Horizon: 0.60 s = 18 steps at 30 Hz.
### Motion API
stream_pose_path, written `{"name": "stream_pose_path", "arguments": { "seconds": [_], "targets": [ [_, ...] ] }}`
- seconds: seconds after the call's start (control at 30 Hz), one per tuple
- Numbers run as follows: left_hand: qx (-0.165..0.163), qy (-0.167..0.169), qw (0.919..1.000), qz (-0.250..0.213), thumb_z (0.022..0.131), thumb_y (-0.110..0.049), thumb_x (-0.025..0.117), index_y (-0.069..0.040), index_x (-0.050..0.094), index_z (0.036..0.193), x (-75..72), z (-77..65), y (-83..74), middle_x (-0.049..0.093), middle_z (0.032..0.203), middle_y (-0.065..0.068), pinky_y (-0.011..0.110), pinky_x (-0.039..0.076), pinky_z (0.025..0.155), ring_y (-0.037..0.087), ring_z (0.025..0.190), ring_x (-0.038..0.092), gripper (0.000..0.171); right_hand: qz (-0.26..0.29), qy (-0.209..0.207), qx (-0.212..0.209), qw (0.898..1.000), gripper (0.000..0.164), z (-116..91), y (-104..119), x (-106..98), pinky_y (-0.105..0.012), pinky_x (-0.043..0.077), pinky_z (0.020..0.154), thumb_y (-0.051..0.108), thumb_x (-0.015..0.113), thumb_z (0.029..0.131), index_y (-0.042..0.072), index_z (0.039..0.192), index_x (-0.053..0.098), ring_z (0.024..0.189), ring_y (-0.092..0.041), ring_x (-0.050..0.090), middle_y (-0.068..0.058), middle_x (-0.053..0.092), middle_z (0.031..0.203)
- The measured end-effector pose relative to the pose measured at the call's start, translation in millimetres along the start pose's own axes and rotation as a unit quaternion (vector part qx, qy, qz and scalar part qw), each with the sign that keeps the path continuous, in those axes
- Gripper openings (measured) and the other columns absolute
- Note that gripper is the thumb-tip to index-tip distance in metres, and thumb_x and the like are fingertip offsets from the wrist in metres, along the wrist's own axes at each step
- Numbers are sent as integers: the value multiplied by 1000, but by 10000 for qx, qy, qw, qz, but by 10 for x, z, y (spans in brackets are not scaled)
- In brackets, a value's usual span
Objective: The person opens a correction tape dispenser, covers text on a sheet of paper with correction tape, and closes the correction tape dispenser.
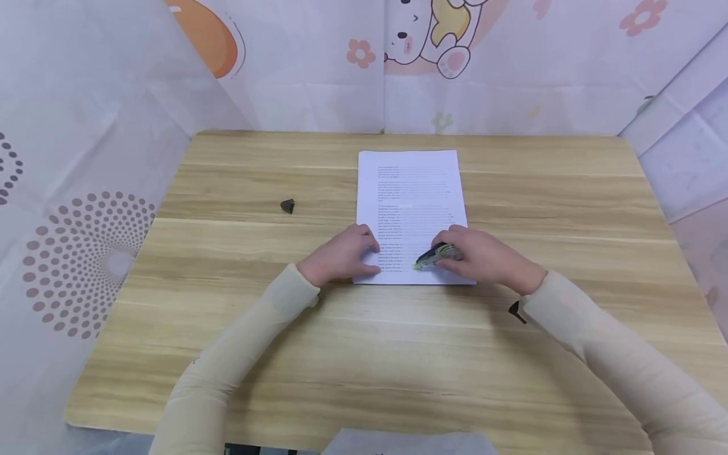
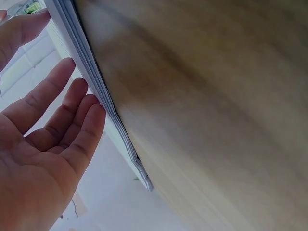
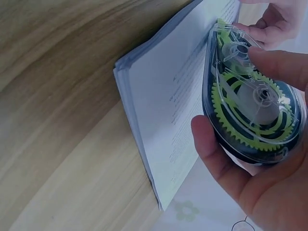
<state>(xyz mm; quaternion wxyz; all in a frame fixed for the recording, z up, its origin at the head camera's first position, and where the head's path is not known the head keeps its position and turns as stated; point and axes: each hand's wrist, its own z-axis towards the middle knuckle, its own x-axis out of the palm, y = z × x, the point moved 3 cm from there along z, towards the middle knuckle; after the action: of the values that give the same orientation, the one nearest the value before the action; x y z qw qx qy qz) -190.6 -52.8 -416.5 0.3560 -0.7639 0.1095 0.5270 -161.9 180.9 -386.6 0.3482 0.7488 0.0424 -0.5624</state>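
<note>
A stack of printed paper (image 1: 412,189) lies on the wooden table. My right hand (image 1: 474,253) grips a correction tape (image 3: 255,96), which has a clear case with black parts and bright green gears. In the head view its green tip meets the lower lines of text. My left hand (image 1: 345,254) rests at the lower left edge of the stack. In the left wrist view the fingers (image 2: 84,137) are loosely bent, with their tips against the paper's side edge, and the thumb is spread apart from them.
A small dark cap (image 1: 288,206) lies on the table (image 1: 244,246) to the left of the paper. Patterned curtains (image 1: 307,82) hang behind the table and at both its sides.
</note>
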Motion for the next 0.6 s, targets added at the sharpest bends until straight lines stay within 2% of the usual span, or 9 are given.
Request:
{"name": "stream_pose_path", "arguments": {
  "seconds": [0.6],
  "targets": [
    [-234, 237, 9994, -3, 78, -29, 74, -3, 67, 106, -21, 14, -37, 58, 108, 8, 33, 42, 93, 21, 101, 51, 38, -877, 7, -311, 9957, 23, 31, 190, -22, -27, 41, 59, 11, 69, 80, 7, 102, 63, 63, -13, 46, -5, 57, 83]
  ]
}}
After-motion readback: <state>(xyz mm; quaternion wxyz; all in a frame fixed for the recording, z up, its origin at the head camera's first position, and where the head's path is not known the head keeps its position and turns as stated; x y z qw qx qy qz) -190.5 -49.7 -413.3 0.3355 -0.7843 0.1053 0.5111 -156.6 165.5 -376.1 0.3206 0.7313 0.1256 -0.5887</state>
